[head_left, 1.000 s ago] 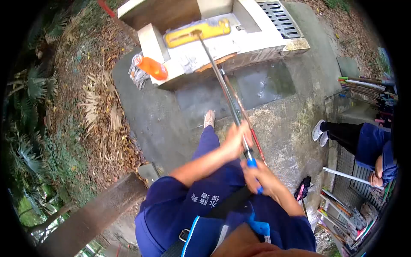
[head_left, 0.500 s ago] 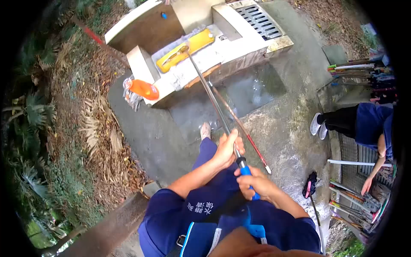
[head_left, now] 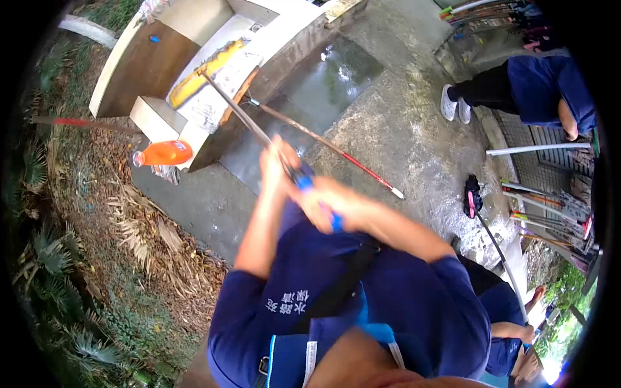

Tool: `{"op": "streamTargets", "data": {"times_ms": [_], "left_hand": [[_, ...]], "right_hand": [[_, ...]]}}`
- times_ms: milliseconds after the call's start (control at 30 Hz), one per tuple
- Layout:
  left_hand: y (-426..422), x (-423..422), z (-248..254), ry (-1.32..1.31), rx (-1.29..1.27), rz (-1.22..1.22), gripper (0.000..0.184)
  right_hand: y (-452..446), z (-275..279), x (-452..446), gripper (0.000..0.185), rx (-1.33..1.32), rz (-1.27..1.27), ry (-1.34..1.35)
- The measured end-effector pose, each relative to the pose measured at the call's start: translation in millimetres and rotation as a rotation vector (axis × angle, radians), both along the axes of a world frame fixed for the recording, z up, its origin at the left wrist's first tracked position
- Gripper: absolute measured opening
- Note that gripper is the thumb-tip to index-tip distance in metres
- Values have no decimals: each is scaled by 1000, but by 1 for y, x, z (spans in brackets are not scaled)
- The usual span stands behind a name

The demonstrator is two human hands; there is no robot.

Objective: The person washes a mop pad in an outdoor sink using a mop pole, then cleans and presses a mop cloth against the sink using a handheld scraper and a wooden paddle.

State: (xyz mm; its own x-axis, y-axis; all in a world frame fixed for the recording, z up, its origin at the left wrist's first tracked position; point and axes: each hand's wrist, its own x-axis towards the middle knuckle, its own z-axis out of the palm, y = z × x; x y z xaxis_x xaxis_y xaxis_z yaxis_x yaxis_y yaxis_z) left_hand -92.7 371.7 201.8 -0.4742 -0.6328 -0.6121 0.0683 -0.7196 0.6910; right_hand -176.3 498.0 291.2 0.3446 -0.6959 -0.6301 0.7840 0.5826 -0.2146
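Note:
A long-handled mop (head_left: 236, 110) slants from my hands up to the pale sink. Its flat yellow head (head_left: 217, 68) lies in the sink, with whitish fringe along its edges. My left hand (head_left: 278, 169) is wrapped round the metal pole. Behind it, my right hand (head_left: 326, 202) grips the blue handle end, close to my chest; both hands are slightly smeared by motion. An orange bottle (head_left: 167, 153) lies on the sink's left front corner, with a grey rag beneath it.
A red-and-brown pole (head_left: 330, 145) leans against the sink front. Wet concrete (head_left: 388, 129) spreads to the right. A person in dark blue (head_left: 543, 90) stands by racks of mops; another person (head_left: 504, 323) holds a pole at lower right. Leaf litter (head_left: 155, 252) covers the left.
My view has turned, so the sink sits further left. Both hands have moved up and left with the mop. A second person has come into view at lower right.

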Motion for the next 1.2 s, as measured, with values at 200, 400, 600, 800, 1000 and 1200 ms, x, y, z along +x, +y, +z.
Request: {"op": "streamTargets", "data": {"times_ms": [200,400,600,800,1000,1200], "left_hand": [[-20,-25,-21,120,-9,53,34],[9,-71,62,193,203,121,26],[-76,-102,-20,41,115,305,29],[-100,-85,7,12,138,124,32],[-83,-125,17,80,105,288,26],[-21,-199,87,-34,-301,-292,29]], "right_hand": [[-27,-21,-28,9,-69,-11,-13],[-13,69,-83,23,212,133,65],[-86,-25,-101,15,93,-43,-195],[-110,-20,-88,17,-66,136,-328],[-112,-17,-133,21,-274,158,-154],[-63,-9,-256,43,-438,271,113]]}}
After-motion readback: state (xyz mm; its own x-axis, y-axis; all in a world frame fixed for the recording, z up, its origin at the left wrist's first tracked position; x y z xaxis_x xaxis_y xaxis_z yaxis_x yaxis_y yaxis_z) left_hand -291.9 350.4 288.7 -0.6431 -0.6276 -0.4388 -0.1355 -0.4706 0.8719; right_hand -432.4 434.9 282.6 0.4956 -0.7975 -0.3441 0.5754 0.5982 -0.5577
